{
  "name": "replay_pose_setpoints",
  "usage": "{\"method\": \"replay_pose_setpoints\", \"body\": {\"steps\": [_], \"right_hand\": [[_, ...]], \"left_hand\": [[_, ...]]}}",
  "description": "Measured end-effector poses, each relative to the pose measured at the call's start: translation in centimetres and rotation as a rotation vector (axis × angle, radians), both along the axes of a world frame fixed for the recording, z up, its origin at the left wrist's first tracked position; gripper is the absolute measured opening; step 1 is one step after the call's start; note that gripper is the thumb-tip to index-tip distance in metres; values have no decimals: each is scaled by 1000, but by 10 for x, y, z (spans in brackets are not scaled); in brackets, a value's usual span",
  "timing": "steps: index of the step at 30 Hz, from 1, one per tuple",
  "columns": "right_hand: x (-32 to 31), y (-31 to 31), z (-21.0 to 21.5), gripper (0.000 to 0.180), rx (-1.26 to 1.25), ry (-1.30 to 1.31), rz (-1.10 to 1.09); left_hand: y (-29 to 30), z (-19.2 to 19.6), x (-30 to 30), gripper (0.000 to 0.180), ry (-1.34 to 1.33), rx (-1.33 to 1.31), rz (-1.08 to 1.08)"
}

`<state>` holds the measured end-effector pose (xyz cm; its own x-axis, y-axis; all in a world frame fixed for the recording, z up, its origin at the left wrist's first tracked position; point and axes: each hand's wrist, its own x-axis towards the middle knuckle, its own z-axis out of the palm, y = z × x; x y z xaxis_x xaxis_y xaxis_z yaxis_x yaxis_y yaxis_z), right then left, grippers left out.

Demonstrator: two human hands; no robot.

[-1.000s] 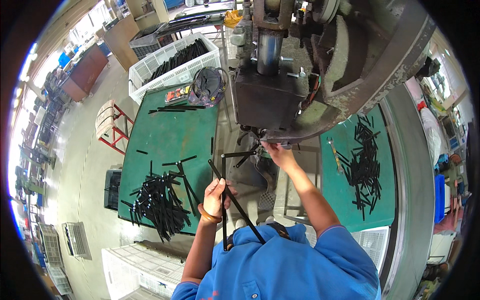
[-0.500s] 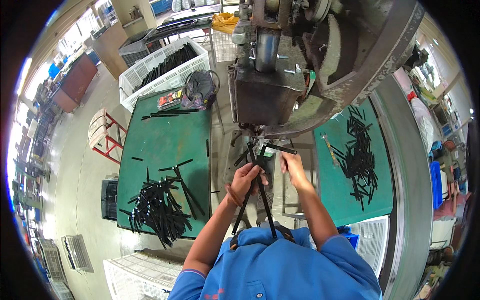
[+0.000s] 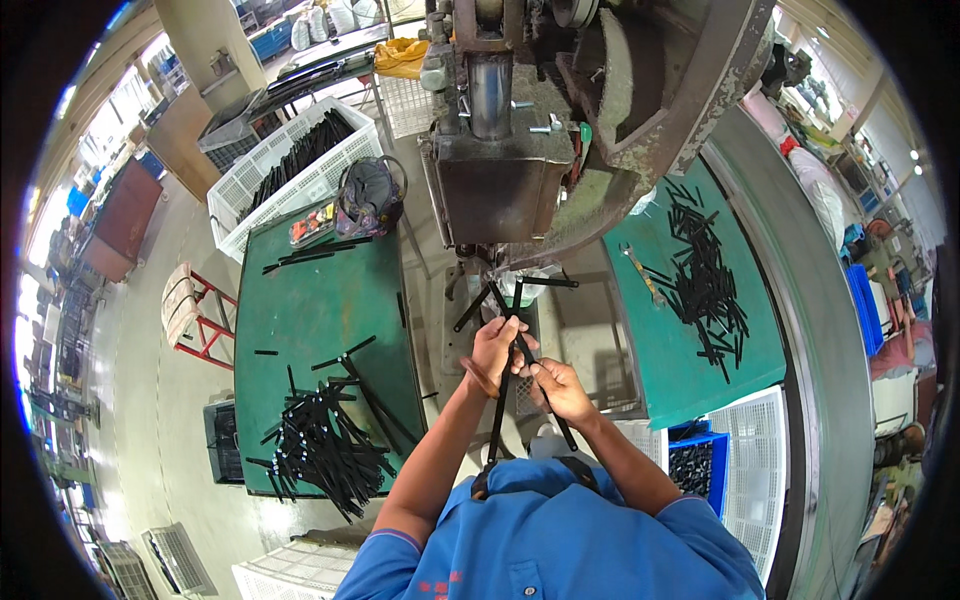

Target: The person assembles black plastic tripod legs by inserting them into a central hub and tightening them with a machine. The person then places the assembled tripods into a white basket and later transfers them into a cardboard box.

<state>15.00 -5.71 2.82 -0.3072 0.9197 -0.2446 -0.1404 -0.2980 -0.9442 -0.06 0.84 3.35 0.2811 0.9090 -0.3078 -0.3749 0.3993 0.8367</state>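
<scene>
Both my hands are on a frame of crossed black flat bars (image 3: pixel 499 425), jointed together, its upper ends just below the press head (image 3: pixel 492 190). My left hand (image 3: pixel 492 350) is closed around the crossing of the bars, a brown band on its wrist. Lower and to the right, my right hand (image 3: pixel 562 390) pinches one of the long bars. Short bars angle out from the top of the frame on both sides. The lower ends of the long bars reach toward my blue shirt.
A pile of jointed black bars (image 3: pixel 325 440) lies on the left green table (image 3: pixel 320 310). Loose short bars (image 3: pixel 708 270) and a wrench (image 3: pixel 643 275) lie on the right green table (image 3: pixel 690 395). A white crate (image 3: pixel 228 215), a backpack (image 3: pixel 368 195) and a blue bin (image 3: pixel 718 470) stand around.
My right hand has come down and left, from beside the frame's upper right arm onto a lower bar. The frame has turned slightly in my left hand. The whole view has shifted.
</scene>
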Motion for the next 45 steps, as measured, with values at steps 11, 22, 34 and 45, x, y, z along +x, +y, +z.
{"method": "replay_pose_setpoints", "body": {"steps": [11, 22, 34, 45], "right_hand": [[-12, -5, -7, 24, 41, 64, -63], [-9, -8, 24, 25, 59, 13, -60], [-80, -36, 6, 32, 940, -693, 406], [-78, -56, 10, 12, 992, -73, 545]], "left_hand": [[-9, 0, -8, 24, -9, -23, -39], [-15, 22, 2, 21, 52, 6, 11], [-86, -50, -73, 26, 33, -22, 574], [-269, 39, -100, 33, 11, 103, 882]]}}
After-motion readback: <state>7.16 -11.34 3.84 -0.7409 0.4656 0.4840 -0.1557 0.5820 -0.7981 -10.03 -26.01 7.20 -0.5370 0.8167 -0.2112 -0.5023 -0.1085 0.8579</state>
